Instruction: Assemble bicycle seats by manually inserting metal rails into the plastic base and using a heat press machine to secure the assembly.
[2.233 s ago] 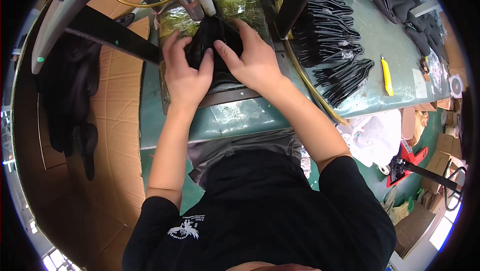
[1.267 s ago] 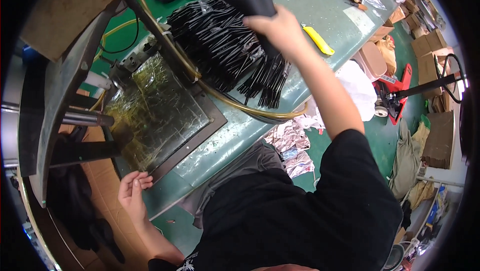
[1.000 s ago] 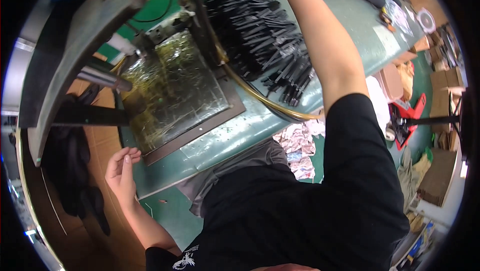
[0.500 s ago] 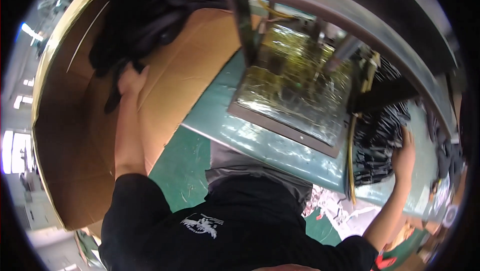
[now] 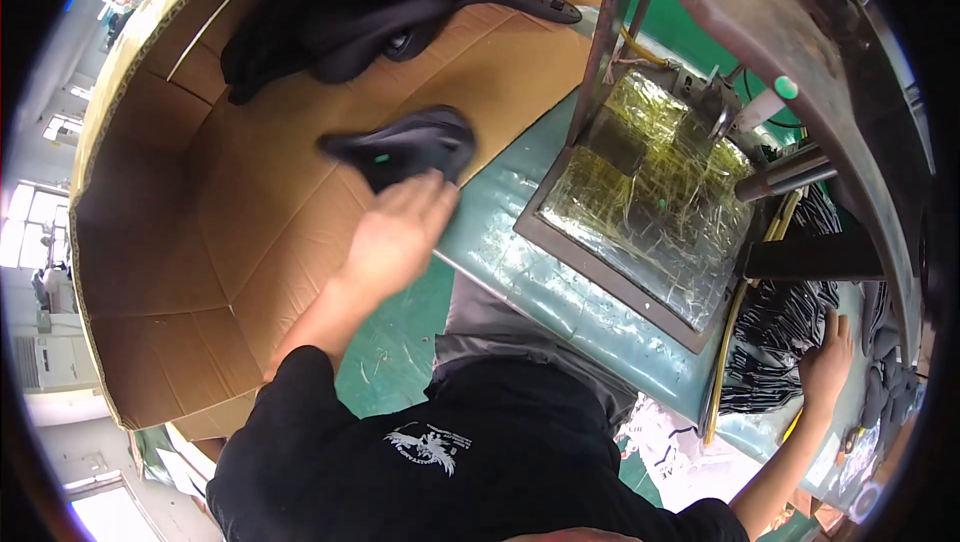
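From my feed, the left hand (image 5: 395,232) is flat and spread, fingertips just touching a dark moulded piece (image 5: 400,147) over the cardboard box (image 5: 230,232); it grips nothing. The piece lies just beyond the fingers, up and slightly left, long axis crosswise. The right hand (image 5: 828,367), far off across the green bench (image 5: 520,272), rests open on a stack of thin black strips (image 5: 780,332), beside the crinkled foil-covered plate (image 5: 650,192).
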`<act>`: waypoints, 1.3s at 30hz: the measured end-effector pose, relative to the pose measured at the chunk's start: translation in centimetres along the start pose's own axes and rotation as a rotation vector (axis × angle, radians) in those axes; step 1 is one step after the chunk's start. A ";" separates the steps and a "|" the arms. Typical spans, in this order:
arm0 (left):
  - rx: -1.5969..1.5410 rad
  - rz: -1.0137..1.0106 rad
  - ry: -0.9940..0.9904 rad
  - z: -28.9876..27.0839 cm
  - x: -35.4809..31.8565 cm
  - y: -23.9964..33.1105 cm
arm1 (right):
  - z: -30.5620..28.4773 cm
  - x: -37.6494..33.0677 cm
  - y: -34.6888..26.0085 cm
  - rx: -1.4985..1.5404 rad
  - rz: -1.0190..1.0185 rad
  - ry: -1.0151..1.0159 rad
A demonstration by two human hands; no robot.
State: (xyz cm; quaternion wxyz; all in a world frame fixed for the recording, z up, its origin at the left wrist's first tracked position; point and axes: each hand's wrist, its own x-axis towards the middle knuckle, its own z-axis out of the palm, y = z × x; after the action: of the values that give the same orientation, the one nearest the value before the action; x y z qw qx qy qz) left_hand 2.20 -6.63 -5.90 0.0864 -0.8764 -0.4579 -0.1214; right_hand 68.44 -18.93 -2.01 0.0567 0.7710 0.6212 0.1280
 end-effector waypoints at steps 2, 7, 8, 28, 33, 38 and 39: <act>-0.185 0.195 -0.054 -0.5 -0.2 1.4 | -1.9 0.5 -4.6 0.091 -0.049 0.060; -0.383 0.089 -0.007 0.6 -0.6 -3.3 | -1.8 1.6 -5.2 0.440 -0.097 0.055; -0.500 0.052 0.053 1.0 -0.4 -4.2 | -2.9 0.8 -4.4 0.502 -0.039 0.063; -1.627 -0.629 -0.296 0.7 -3.5 2.6 | -4.5 -7.7 -24.0 1.349 -0.360 -0.021; -1.775 -0.361 -0.466 2.1 -1.5 8.9 | -4.9 -6.4 -25.7 1.335 -0.649 -0.071; -1.932 -0.254 -0.619 2.5 -1.5 10.8 | -4.4 -8.3 -23.7 1.265 -0.621 -0.165; -1.965 -0.262 -0.643 2.7 -1.3 10.9 | -4.2 -8.5 -23.5 1.253 -0.629 -0.174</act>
State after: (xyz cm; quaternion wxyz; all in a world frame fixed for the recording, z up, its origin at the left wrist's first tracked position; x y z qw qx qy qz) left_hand 10.84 -13.08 -9.28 -0.8050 -0.4951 -0.2504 -0.2098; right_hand 43.49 -22.25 -4.80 -0.3141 0.4500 0.7644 -0.3383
